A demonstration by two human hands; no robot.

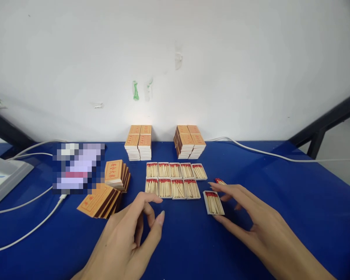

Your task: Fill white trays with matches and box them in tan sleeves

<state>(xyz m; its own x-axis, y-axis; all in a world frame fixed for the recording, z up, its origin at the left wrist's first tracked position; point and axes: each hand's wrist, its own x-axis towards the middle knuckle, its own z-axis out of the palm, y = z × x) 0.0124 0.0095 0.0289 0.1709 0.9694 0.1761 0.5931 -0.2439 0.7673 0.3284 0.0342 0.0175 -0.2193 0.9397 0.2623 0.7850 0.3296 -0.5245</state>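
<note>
The left hand (122, 233) is empty with thumb and index finger parted, while the right hand (259, 217) spans the match-filled tray (214, 204), firm grip not determinable, located right of 2 rows of filled trays (165, 189), 5 rear and 4 front, on the table (181, 241).

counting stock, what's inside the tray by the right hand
Red-tipped matches, heads at the far end. Any matches beneath them in the tray are covered.
</note>
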